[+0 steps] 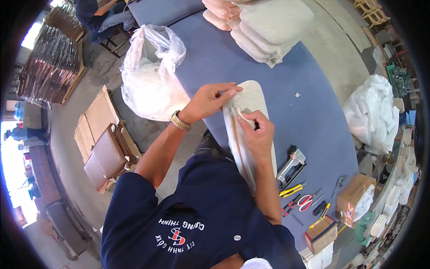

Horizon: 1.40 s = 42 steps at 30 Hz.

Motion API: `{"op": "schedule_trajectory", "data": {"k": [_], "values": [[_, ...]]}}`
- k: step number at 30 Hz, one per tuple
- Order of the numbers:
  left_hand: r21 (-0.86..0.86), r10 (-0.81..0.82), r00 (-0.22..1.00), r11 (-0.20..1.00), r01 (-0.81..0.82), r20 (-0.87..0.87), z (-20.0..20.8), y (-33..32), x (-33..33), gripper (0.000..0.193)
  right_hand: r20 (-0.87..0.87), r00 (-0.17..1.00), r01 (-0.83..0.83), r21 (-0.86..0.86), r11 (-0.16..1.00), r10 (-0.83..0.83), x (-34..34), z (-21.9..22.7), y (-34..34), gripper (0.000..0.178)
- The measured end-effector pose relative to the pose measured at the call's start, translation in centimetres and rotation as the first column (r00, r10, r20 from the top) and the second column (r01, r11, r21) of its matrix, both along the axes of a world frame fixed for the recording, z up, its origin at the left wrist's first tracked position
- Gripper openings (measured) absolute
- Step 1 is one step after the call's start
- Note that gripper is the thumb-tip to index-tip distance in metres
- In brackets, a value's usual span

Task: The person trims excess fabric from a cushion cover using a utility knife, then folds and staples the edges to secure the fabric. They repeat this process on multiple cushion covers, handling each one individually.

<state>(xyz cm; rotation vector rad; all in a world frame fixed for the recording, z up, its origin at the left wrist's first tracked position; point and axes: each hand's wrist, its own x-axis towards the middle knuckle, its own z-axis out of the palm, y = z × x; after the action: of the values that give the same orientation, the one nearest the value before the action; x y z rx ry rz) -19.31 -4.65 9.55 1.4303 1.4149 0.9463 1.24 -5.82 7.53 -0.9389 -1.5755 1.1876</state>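
A long padded panel (254, 93) with rounded corners stands on edge at the near side of the table, close to my body. Light, nubby fabric covers its far end, and a white layer and a tan board edge show along its side. My left hand (208, 102) pinches the fabric at the far left corner, thumb and forefinger together. Lower down the panel, my right hand (260, 133) is closed, pinching the fabric's edge between thumb and fingers. A staple gun (292, 165) lies on the table right of my right forearm.
A yellow cutter (291, 191), red-handled scissors (305, 201) and pliers lie near the staple gun, beside a small open carton (321, 235). Stacked light fabric covers (273, 27) sit at the table's far end. A clear plastic bag (150, 85) stands at left; brown padded panels (107, 157) lie on cardboard.
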Motion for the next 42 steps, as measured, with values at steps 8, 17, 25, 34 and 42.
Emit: {"op": "schedule_trajectory", "data": {"k": [8, 17, 25, 34, 42], "values": [[-0.001, 0.033, 0.961, 0.999, -0.035, -0.274, -3.0, 0.6, -0.6, 0.049, 0.292, 0.926, -0.258, 0.027, 0.966, 0.239, -0.2, 0.9, -1.7, 0.01], [-0.591, 0.239, 0.94, 0.805, -0.05, 0.246, -10.8, -9.5, -6.4, 0.045, 0.772, 0.583, 0.458, -0.054, 0.887, -0.254, 22.0, -6.8, -11.0, 0.039], [-0.506, 0.042, 0.925, 0.846, 0.168, 0.378, -6.7, -8.4, -4.0, 0.072, 0.313, 0.778, 0.627, -0.439, 0.644, -0.544, 24.3, -6.1, -10.4, 0.053], [-0.339, -0.044, 0.869, 0.91, 0.238, 0.493, -7.7, -8.2, 10.8, 0.078, 0.663, 0.631, 0.573, -0.05, 0.818, -0.402, 29.4, -2.2, 11.9, 0.043], [-0.358, 0.091, 0.967, 0.934, 0.001, 0.24, -6.5, -4.6, 10.0, 0.059, 0.362, 0.805, 0.531, -0.087, 0.843, -0.47, 13.2, 2.1, 4.9, 0.027]]}}
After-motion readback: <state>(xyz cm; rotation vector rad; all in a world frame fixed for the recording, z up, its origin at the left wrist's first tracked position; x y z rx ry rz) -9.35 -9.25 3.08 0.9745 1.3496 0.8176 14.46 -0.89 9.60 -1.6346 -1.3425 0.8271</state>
